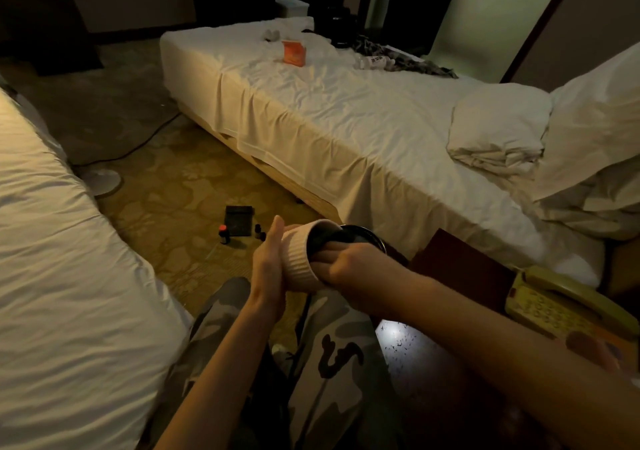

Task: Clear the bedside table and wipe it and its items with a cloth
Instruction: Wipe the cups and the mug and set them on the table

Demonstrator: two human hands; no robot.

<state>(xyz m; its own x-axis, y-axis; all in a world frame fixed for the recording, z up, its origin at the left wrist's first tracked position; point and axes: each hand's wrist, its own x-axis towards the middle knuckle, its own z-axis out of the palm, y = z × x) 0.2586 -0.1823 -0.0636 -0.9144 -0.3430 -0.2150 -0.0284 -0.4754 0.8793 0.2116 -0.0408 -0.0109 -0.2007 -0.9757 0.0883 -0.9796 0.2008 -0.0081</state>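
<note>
A white ribbed cup [298, 259] lies on its side in the air above my knees. My left hand [266, 264] presses flat against its base with straight fingers. My right hand [349, 265] grips a dark cloth [327, 238] that is pushed into the cup's mouth. The dark glossy bedside table [433, 373] is at the lower right, under my right forearm. On it sit a yellowish telephone [561, 306] and a dark red folder [460, 262].
A black box [239, 220] and small bottles [224, 235] stand on the patterned carpet between two white beds. A dark round container [365, 233] is just behind the cup. An orange box [294, 52] and clothes lie on the far bed. A white fan base [104, 181] sits at the left.
</note>
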